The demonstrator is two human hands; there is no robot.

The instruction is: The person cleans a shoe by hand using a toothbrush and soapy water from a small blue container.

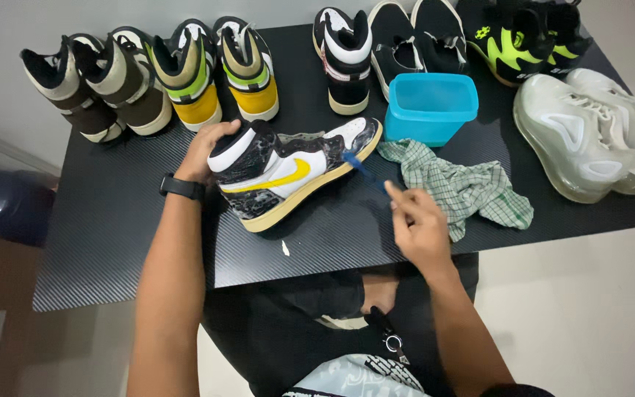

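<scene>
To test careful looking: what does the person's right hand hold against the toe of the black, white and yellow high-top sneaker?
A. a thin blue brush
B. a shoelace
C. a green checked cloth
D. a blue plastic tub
A: the right hand holds a thin blue brush whose tip meets the toe of the black, white and yellow high-top sneaker; the green checked cloth lies loose on the table.
</scene>
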